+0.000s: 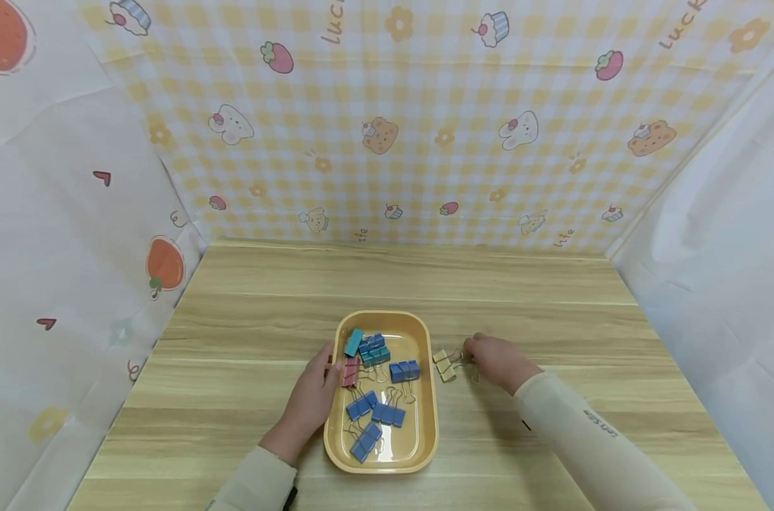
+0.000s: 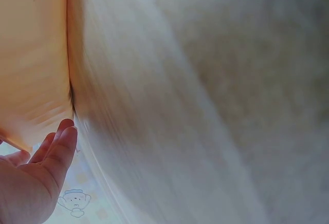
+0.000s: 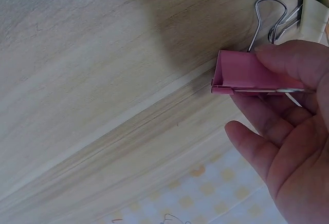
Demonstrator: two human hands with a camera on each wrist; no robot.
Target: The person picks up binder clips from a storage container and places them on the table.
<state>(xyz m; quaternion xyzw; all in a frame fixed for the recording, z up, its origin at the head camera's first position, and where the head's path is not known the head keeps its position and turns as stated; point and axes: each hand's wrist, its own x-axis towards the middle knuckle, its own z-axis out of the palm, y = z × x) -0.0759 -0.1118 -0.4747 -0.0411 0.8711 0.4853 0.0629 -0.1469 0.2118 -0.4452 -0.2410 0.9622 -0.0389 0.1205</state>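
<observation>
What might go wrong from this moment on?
The right hand pinches a pink clip near one end, so it might slip. Yellow clips lie close beside that hand; they could get knocked or snagged. The left hand touches the left side of the tray, so a push may slide it and jostle the clips inside.

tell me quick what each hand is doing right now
Left hand: open, touching the tray.
Right hand: closed, pinching a pink binder clip.
</observation>
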